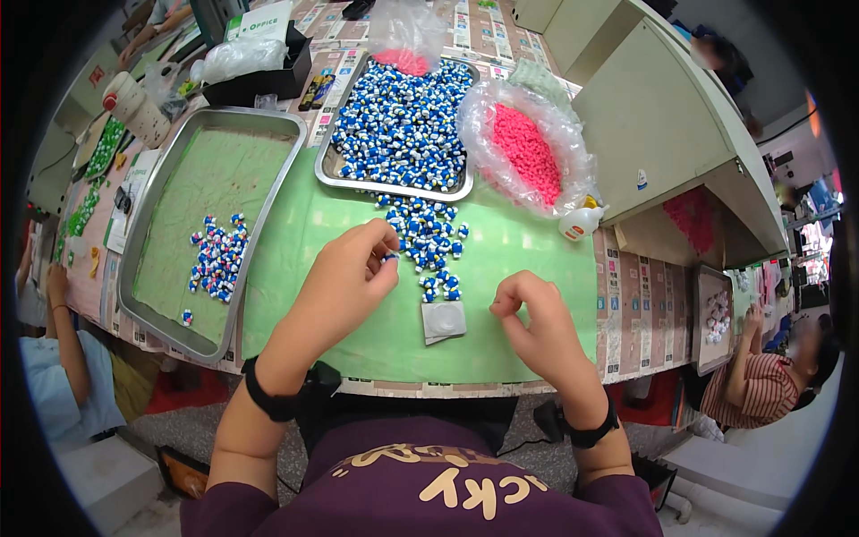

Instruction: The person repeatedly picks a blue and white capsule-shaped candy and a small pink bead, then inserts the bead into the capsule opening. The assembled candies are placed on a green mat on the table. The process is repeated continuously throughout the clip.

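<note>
My left hand (344, 273) is closed in a pinch on a small blue-and-white figure piece (390, 258), partly hidden by the fingers. It hovers at the left edge of a loose pile of the same pieces (429, 234) on the green mat (528, 268). Over the mat's right part, my right hand (541, 327) has its fingers curled together; whatever they hold, if anything, is too small or hidden to name. Between the hands lies a small pale square block (443, 320) with a round shape on top, touching the pile's near end.
Behind the pile stands a metal tray (394, 185) heaped with these pieces. A bag of pink pieces (523, 152) and a small white bottle (580, 220) are at right. Another metal tray (134, 300) at left holds a cluster of finished-looking pieces (217, 258). Co-workers sit on both sides.
</note>
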Tool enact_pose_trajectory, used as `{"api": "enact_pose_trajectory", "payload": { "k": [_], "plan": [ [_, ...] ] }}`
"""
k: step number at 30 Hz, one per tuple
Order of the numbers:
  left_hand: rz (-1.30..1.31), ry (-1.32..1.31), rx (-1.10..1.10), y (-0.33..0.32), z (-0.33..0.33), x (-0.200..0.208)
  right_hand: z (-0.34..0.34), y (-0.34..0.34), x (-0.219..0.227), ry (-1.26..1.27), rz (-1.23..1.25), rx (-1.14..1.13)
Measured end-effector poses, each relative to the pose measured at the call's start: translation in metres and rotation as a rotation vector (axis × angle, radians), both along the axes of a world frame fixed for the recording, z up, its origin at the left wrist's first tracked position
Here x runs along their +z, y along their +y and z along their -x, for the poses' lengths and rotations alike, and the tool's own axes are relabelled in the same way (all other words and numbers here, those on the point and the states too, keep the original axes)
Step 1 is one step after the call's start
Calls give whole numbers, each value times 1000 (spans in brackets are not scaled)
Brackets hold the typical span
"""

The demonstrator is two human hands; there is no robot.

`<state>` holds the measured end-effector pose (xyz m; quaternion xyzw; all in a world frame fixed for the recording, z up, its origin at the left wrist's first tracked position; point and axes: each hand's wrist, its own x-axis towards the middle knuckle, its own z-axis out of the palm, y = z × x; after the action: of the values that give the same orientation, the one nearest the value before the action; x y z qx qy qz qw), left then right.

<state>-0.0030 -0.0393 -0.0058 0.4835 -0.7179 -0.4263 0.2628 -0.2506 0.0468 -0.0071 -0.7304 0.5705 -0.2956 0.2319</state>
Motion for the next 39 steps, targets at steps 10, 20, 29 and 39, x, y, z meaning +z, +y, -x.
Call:
{"api": "enact_pose_trajectory", "payload": {
  "k": [10,20,29,39],
  "plan": [
    [-562,797,-277,50,7,21,-38,1,38,-414,220,170],
    [-532,808,-244,52,4,14,-40,0,44,-266,268,242],
    [152,441,-161,59,14,20,-46,4,42,-716,-137,70],
    [521,291,-189,55,18,15,-41,4,44,-899,-346,39]
  ]
}}
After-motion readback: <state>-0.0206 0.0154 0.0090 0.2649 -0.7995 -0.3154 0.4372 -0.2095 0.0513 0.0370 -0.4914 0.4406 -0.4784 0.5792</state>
